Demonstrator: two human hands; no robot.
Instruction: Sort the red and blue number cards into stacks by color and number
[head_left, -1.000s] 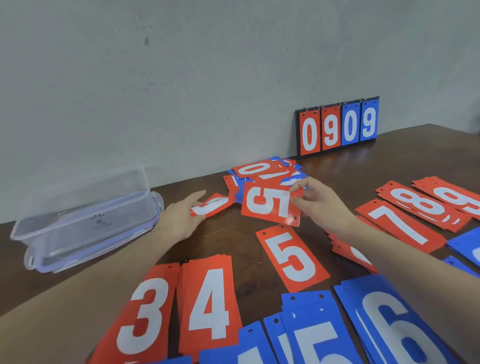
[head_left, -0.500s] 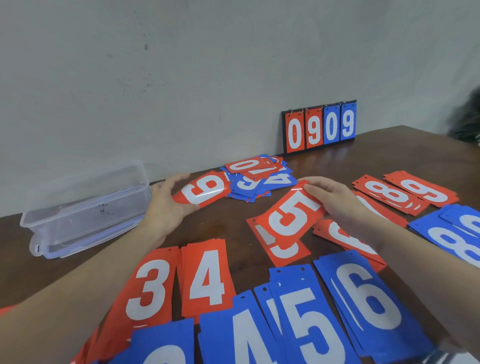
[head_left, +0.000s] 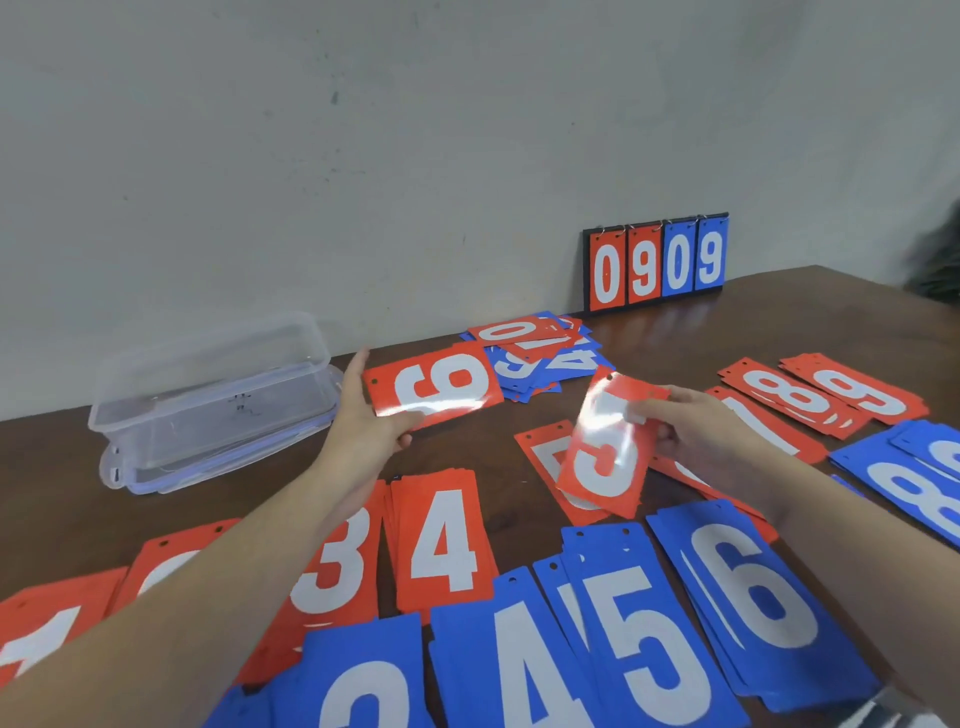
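**Two red cards in hand**

Nearest lie blue stacks (head_left: 649, 644) and red stacks (head_left: 441, 545) on the surface (head_left: 779, 322). The right hand (head_left: 696, 441) pinches a red 5 (head_left: 602, 457); the left hand (head_left: 369, 421) clamps a red 6 (head_left: 436, 389). Beyond lies an unsorted pile (head_left: 540, 353).

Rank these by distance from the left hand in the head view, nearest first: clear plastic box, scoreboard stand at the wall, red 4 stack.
1. Clear plastic box, just left of the left hand.
2. Red 4 stack, below it, toward the camera.
3. Scoreboard stand, far right at the wall.

Two bare forearms are seen, no sleeves being worn. The left hand (head_left: 363, 421) and right hand (head_left: 691, 441) are ungloved and unadorned.
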